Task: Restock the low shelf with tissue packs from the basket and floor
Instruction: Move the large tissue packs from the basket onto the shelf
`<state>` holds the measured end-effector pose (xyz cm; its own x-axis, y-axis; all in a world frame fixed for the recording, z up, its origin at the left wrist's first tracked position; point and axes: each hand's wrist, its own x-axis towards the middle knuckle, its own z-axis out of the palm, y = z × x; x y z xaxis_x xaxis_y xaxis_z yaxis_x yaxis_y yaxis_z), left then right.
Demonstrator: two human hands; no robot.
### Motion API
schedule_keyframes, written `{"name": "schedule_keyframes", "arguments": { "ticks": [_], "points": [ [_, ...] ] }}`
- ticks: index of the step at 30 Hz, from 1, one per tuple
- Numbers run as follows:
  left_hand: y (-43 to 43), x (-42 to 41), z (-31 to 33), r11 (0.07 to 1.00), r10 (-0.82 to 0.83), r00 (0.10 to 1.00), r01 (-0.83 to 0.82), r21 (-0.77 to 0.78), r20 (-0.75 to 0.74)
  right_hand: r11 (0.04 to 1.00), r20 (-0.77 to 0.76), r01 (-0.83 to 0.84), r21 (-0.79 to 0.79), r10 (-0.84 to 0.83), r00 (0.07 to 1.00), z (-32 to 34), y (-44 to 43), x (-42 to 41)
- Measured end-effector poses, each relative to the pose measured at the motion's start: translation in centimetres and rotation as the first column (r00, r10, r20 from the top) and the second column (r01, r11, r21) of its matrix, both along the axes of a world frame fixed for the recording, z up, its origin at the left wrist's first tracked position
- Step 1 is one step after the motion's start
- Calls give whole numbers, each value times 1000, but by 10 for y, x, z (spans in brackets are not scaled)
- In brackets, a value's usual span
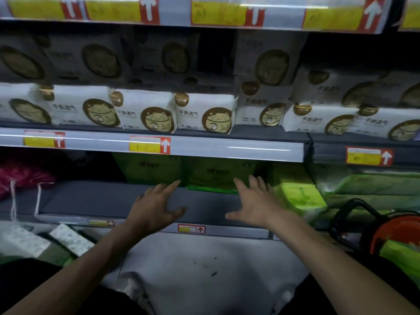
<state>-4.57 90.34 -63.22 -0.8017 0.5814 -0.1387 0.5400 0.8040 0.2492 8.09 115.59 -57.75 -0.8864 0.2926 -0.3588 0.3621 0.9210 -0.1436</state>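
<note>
Green tissue packs [218,176] stand side by side at the back of the low grey shelf [91,198]. My left hand [156,201] is open, its fingers stretched toward the left green pack [150,169]. My right hand [254,201] is also open, its fingertips at the lower front of the middle pack. Neither hand holds anything. A brighter green pack [297,192] lies on the shelf to the right. An orange basket with black handles [384,233] sits at the right edge with a green pack [400,255] inside.
White packs with a cat picture [204,112] fill the shelf above. A pink item with white strings [20,178] sits on the low shelf's left. White patterned packs [68,239] lie on the floor at the left. Price-tag rails [150,145] front each shelf.
</note>
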Motion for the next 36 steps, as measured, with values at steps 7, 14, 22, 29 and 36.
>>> {"name": "schedule_keyframes", "arguments": {
  "ticks": [7,14,22,29,36],
  "points": [
    [-22,-15,-49,986,127,984,-111,-126,126,988,88,-151,-14,152,984,-32,-22,-15],
    [-50,-63,-95,923,375,884,-383,-28,279,964,217,-251,-88,264,940,-55,-36,-36],
    [-46,-121,-136,568,497,600,-771,289,627,948,298,-312,-65,316,901,-69,-42,-46],
    [-74,-194,-160,290,412,524,-851,438,745,962,260,-272,-41,273,926,-73,-30,-39],
    [-64,-212,-171,112,359,516,-851,513,778,969,296,-246,23,229,927,-84,-8,-24]
  ]
}}
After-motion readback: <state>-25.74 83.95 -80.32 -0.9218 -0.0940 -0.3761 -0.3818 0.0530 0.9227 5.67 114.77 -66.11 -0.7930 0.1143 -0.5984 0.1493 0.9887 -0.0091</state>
